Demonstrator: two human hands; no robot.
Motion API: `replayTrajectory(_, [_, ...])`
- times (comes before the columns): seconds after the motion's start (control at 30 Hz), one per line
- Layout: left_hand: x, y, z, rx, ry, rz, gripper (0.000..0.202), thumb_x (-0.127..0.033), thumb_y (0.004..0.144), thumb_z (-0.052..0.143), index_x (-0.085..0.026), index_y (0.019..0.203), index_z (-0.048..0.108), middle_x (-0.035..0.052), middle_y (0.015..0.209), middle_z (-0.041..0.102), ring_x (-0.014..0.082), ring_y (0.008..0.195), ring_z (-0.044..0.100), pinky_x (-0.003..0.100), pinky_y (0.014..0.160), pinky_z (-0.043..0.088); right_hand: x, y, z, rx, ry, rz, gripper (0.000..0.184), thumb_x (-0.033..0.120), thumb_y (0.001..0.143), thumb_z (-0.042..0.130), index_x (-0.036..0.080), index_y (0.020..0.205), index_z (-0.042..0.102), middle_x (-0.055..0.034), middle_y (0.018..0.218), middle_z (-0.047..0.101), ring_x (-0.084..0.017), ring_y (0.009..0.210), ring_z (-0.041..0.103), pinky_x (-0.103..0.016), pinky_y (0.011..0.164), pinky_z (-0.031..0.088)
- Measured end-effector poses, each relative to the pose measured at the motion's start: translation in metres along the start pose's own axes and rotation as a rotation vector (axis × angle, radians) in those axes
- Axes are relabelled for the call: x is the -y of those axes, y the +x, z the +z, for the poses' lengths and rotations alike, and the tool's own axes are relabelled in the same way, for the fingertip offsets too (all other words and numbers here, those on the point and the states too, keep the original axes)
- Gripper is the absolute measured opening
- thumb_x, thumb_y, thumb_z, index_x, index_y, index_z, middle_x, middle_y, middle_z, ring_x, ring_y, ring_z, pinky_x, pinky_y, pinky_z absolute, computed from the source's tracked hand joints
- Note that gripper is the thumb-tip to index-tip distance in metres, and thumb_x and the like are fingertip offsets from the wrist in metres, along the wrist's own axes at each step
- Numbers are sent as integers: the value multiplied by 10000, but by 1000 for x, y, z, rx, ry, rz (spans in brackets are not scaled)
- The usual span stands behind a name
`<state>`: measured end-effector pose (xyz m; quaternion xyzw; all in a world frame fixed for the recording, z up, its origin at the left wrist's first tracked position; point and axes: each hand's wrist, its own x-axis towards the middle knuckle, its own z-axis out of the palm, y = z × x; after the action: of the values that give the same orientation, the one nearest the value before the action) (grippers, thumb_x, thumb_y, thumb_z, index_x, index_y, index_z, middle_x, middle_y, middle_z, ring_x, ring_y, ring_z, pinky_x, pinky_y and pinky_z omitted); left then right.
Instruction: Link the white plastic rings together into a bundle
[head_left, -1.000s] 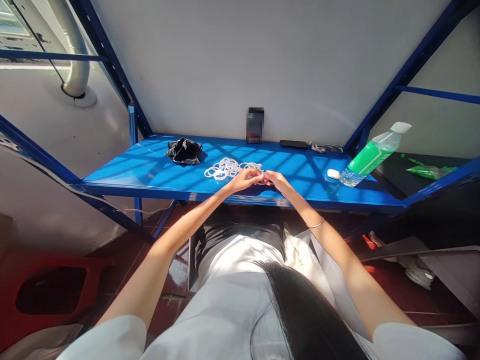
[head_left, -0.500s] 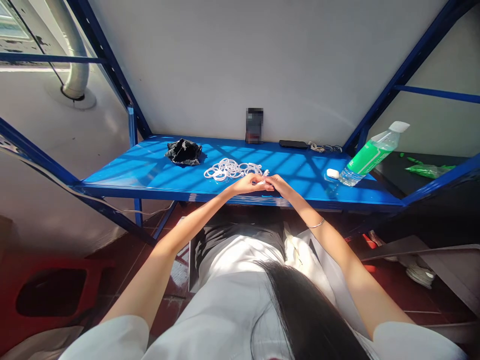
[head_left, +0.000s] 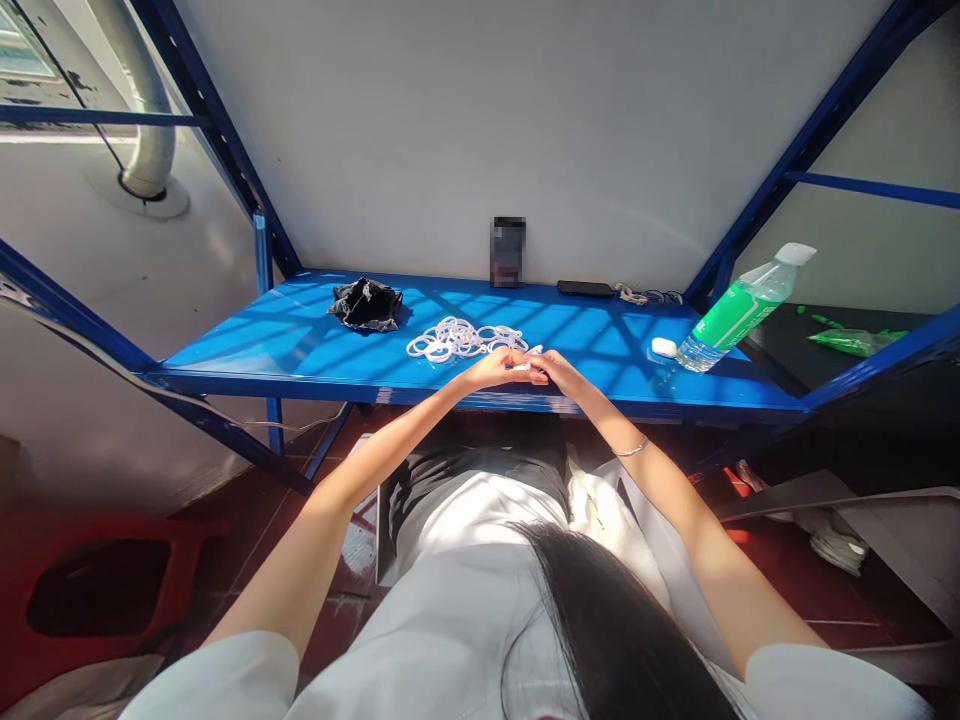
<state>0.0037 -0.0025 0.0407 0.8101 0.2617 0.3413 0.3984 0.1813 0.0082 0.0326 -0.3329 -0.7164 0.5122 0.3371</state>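
Observation:
My left hand [head_left: 501, 368] and my right hand [head_left: 559, 370] meet fingertip to fingertip over the front part of the blue shelf [head_left: 300, 345]. Both pinch a small white piece [head_left: 527, 362] between them, most of it hidden by the fingers. Just behind and left of my hands lies a loose pile of white rings [head_left: 457, 338]. A thin bracelet shows on my right wrist.
A crumpled black bag [head_left: 366, 303] lies at the shelf's back left. A dark upright object [head_left: 507, 251], a black phone [head_left: 586, 289] and a cable stand along the wall. A green-labelled bottle [head_left: 739, 309] and a white earbud case [head_left: 664, 347] sit at the right. A red stool [head_left: 90, 590] is on the floor, left.
My hands have drawn slightly toward the shelf's front edge, away from the ring pile, and stay pinched together. Little else differs.

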Motion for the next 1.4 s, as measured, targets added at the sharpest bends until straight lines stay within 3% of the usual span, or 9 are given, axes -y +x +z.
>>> replayTrajectory(0.13, [3,0,0,-2,-32,23,528,-648,797,649,-151,619,635,55,654,645,198,718,637,313,694,506,3,-1,0,-19,86,11,582,657,770,618,221,466,379,44,455,342,-97,481,308,-269,493,314])
replayTrajectory(0.27, [7,-1,-3,-77,-9,61,539,-651,828,608,-155,618,592,40,648,614,174,676,601,296,659,468,-3,-2,-2,-120,42,-108,464,582,797,609,196,546,553,1,588,547,-141,626,516,-284,665,458])
replayTrajectory(0.5, [19,0,-6,-442,333,98,488,-562,937,459,-197,612,454,29,643,517,187,715,508,322,686,411,-17,-2,-5,-414,-242,-164,227,420,812,585,213,847,670,-59,1013,673,-236,990,619,-391,922,494])
replayTrajectory(0.67, [26,2,-4,-485,583,60,412,-422,974,417,-216,618,376,34,626,506,202,730,475,360,793,394,-20,-4,-2,-363,-603,-191,88,248,772,572,220,838,623,-56,939,649,-267,1014,578,-484,1028,406])
replayTrajectory(0.8, [32,3,-2,-475,680,37,311,-341,962,413,-217,677,430,52,661,518,235,792,485,387,808,397,-21,-8,1,-335,-804,-249,90,211,767,565,220,857,571,-75,923,603,-277,958,541,-470,962,416])
replayTrajectory(0.93, [39,2,-3,-523,676,14,165,-305,947,427,-194,895,537,64,753,557,258,857,502,394,810,418,-20,-11,4,-316,-793,-199,63,217,803,549,221,866,553,-60,820,591,-281,920,542,-449,896,423])
replayTrajectory(1.07, [39,0,-4,-594,716,39,231,-331,935,481,-163,1085,535,136,1037,579,298,1019,512,440,912,422,-16,-12,5,-354,-645,-226,76,245,852,528,227,914,569,-63,894,632,-264,968,576,-435,938,417])
replayTrajectory(1.2, [32,-1,-1,-512,794,132,307,-293,930,490,-145,1198,511,178,1191,542,326,1147,483,464,968,416,-15,-10,2,-362,-341,-235,162,367,894,517,230,972,557,-50,955,632,-219,899,614,-382,868,474])
replayTrajectory(1.4, [32,3,2,-201,805,282,234,-302,953,471,-167,1110,579,160,1172,576,309,1145,509,472,955,436,-18,-5,-5,-311,-5,-211,363,523,796,674,229,967,545,-12,912,603,-168,819,620,-334,825,509])
